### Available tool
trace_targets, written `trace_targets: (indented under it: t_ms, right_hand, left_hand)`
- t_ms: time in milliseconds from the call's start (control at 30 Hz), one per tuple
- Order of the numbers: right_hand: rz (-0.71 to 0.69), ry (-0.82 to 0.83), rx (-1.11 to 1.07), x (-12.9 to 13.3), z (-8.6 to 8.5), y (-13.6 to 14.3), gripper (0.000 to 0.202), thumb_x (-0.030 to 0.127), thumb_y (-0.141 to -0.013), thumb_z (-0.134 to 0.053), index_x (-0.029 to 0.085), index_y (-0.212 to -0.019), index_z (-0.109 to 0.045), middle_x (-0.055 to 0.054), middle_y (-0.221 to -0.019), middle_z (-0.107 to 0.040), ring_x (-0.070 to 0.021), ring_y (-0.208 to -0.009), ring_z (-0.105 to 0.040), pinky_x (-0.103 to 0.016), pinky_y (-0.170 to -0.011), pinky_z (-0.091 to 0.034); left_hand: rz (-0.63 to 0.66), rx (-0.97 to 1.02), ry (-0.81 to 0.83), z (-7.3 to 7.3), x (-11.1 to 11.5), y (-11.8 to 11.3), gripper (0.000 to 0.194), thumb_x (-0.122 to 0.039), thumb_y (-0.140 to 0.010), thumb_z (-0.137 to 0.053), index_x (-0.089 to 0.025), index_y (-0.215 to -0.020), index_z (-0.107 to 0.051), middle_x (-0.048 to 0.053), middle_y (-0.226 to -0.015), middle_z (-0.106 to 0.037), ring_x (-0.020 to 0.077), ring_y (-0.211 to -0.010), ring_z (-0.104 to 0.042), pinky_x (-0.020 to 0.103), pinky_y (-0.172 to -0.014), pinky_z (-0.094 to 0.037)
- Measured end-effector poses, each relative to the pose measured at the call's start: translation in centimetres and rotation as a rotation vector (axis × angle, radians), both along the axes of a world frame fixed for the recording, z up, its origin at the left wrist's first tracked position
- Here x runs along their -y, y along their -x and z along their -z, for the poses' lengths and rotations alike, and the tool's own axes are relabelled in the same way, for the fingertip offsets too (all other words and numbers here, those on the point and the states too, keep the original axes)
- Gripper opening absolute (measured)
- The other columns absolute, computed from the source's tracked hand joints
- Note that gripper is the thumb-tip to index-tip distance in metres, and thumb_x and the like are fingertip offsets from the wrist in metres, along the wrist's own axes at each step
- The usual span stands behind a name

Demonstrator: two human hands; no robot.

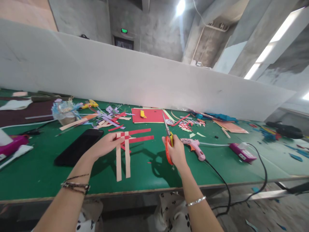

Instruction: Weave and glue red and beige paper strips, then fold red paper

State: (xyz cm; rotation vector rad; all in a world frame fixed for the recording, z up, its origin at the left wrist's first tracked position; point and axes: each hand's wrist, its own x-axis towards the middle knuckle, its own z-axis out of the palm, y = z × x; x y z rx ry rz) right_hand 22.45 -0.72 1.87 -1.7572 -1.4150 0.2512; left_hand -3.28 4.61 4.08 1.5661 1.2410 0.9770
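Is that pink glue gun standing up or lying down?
Lying down: the pink glue gun rests on its side, barrel and handle both low along the green table.

We see 4 matt paper strips (pixel 127 161), smooth metal scissor blades (pixel 166 125) with glossy orange plastic handles (pixel 168 151), a glossy pink plastic glue gun (pixel 196 148), a smooth green counter (pixel 145 174) and rough grey walls (pixel 154 29).

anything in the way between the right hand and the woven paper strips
Nothing visible stands between the right hand, holding the orange-handled scissors, and the woven strips in the left hand. The red sheet lies farther back, off that line.
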Motion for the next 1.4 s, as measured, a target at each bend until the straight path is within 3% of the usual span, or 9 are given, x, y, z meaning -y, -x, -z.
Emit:
trace_targets:
  t_ms: [133,267,400,500,667,900,1167,1400]
  right_hand:
    - [-0.085,-0.227,-0.390,0.2,-0.2,1.0,0.035,0.053,-0.076,-0.046,0.022,-0.065,-0.032,0.008,-0.053,-0.031,-0.0075,-0.047,-0.033,-0.020,-0.047,-0.033]
    - [-0.267,-0.252,-0.700,0.5,-0.4,2.3,0.033,0.052,-0.074,-0.049,0.021,-0.068,-0.038,0.008,-0.051,-0.035,-0.0072,-0.043,-0.037,-0.022,-0.045,-0.036]
    - [-0.463,-0.164,-0.879,0.8,-0.6,3.3,0.029,0.041,-0.070,-0.058,0.020,-0.065,-0.039,0.005,-0.056,-0.046,-0.0078,-0.049,-0.044,-0.023,-0.051,-0.040]
    - [-0.593,-0.085,-0.920,1.1,-0.7,3.8,0.025,0.032,-0.067,-0.062,0.020,-0.063,-0.040,0.002,-0.064,-0.054,-0.0102,-0.061,-0.051,-0.024,-0.060,-0.042]
    - [-0.750,0.086,-0.964,1.5,-0.4,4.8,0.026,0.022,-0.062,-0.064,0.020,-0.065,-0.038,0.004,-0.068,-0.054,-0.0081,-0.061,-0.047,-0.023,-0.060,-0.039]
    - [-0.741,0.080,-0.961,1.0,0.3,5.2,0.025,0.017,-0.060,-0.061,0.020,-0.066,-0.037,0.009,-0.061,-0.043,-0.0060,-0.055,-0.041,-0.020,-0.054,-0.034]
    - [-0.670,0.015,-0.970,0.8,0.0,4.7,0.024,0.017,-0.061,-0.061,0.020,-0.065,-0.037,0.008,-0.062,-0.044,-0.0065,-0.057,-0.042,-0.021,-0.058,-0.035]
    - [-0.636,0.014,-1.010,0.5,0.5,5.0,0.026,0.018,-0.059,-0.062,0.020,-0.064,-0.037,0.009,-0.061,-0.044,-0.0061,-0.055,-0.041,-0.022,-0.056,-0.034]
  left_hand:
    - [0.151,-0.136,-0.065,-1.1,0.8,0.2,0.030,-0.042,-0.059,-0.068,-0.019,-0.078,-0.066,0.001,-0.067,-0.062,0.0194,-0.063,-0.054,0.024,-0.053,-0.042]
    - [0.383,-0.334,-0.076,-2.6,1.8,-0.1,0.038,-0.048,-0.069,-0.056,-0.020,-0.094,-0.063,0.001,-0.080,-0.062,0.0182,-0.072,-0.054,0.025,-0.065,-0.044]
    - [0.510,-0.416,-0.044,-3.3,2.6,-1.0,0.036,-0.050,-0.073,-0.051,-0.018,-0.080,-0.064,0.000,-0.076,-0.059,0.0172,-0.072,-0.052,0.024,-0.066,-0.042]
    - [0.498,-0.489,-0.058,-3.2,3.0,-1.8,0.037,-0.051,-0.073,-0.050,-0.017,-0.061,-0.056,-0.002,-0.061,-0.045,0.0123,-0.059,-0.042,0.020,-0.053,-0.034]
    - [0.485,-0.502,-0.053,-2.6,3.2,-2.7,0.036,-0.049,-0.075,-0.048,-0.017,-0.057,-0.045,-0.004,-0.057,-0.032,0.0102,-0.053,-0.031,0.021,-0.047,-0.022]
    - [0.571,-0.538,-0.066,-2.7,2.9,-2.6,0.029,-0.045,-0.072,-0.053,-0.018,-0.064,-0.047,-0.005,-0.060,-0.032,0.0102,-0.054,-0.030,0.021,-0.048,-0.021]
    - [0.649,-0.485,0.021,-2.7,2.9,-2.2,0.037,-0.050,-0.077,-0.046,-0.016,-0.073,-0.061,-0.002,-0.061,-0.047,0.0113,-0.054,-0.039,0.021,-0.050,-0.027]
    - [0.646,-0.370,0.076,-2.8,3.0,-2.6,0.037,-0.049,-0.079,-0.043,-0.017,-0.069,-0.060,-0.002,-0.064,-0.050,0.0112,-0.055,-0.041,0.020,-0.051,-0.028]
